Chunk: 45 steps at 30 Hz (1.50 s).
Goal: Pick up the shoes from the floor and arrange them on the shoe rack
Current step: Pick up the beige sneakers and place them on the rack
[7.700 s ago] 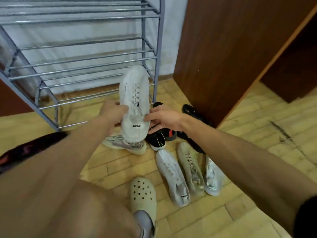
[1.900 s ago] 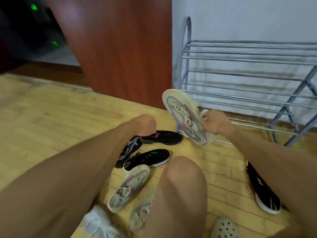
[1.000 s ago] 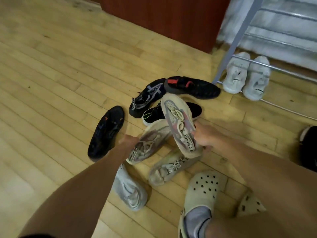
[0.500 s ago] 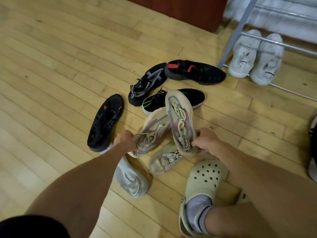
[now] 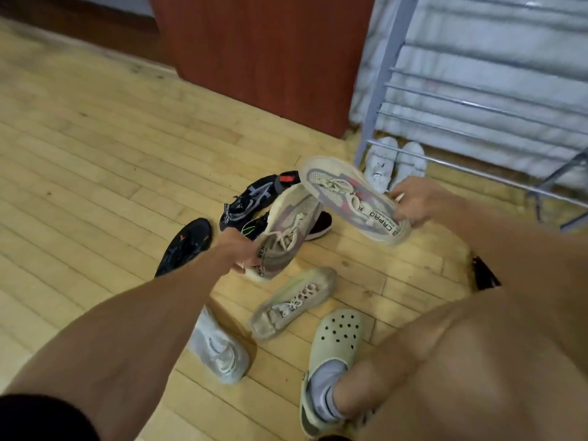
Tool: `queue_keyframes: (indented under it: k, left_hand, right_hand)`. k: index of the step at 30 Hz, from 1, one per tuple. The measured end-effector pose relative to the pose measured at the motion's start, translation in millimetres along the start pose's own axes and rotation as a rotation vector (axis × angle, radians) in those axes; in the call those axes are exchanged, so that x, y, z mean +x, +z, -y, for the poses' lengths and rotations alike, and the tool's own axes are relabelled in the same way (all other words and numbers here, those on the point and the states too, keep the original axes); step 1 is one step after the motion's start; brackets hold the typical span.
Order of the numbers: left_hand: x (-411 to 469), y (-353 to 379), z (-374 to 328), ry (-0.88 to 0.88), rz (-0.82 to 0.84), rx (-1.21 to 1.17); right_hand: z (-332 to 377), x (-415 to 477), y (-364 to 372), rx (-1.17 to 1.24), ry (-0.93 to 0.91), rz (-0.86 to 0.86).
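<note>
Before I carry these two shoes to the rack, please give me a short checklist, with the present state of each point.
1. Left hand has a grip on the heel of the left-hand sneaker: ok.
2. Right hand has a grip on the heel of the right-hand sneaker: ok.
3. Both held sneakers look like a matching pair: ok.
4. Both are lifted clear of the black shoes below: cannot tell.
5. Free space on the shoe rack bottom shelf, beside the white pair: ok.
6. Laces not caught on anything: cannot tell.
</note>
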<state>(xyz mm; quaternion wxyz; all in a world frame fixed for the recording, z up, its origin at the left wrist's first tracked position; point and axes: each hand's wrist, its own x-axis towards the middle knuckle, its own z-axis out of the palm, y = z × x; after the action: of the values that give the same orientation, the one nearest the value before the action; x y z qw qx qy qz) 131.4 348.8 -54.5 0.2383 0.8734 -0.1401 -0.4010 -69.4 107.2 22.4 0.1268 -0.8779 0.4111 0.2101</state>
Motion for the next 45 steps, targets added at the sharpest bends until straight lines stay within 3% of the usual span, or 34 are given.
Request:
queue_keyframes:
  k: [4, 9, 14, 20, 25, 31, 45]
  left_hand:
    - [-23, -3, -58, 0.110, 0.039, -0.084]
    - [-55, 18, -138, 0.264, 0.083, -0.032]
    - [-67, 69, -211, 0.377, 0.112, 0.118]
    - [-66, 156, -267, 0.357, 0.227, 0.280]
    - [-36, 227, -281, 0.266, 0.371, 0.206]
    - [22, 301, -295, 0.177, 0.401, 0.078]
    - [143, 428, -376, 0.178, 0.450, -0.160]
  right_hand:
    - [-54, -41, -55, 0.102, 0.096, -0.146]
    - [-137, -93, -68, 0.336, 0.223, -0.242]
    - [-215, -124, -33, 0.592, 0.367, -0.170]
    - [-285, -127, 28, 0.829, 0.502, -0.031]
    - [-319, -97, 75, 1.074, 0.631, 0.008]
    - [-353, -41, 117, 1.240, 0.719, 0.009]
    - [-422, 122, 140, 1.339, 0.755, -0.312]
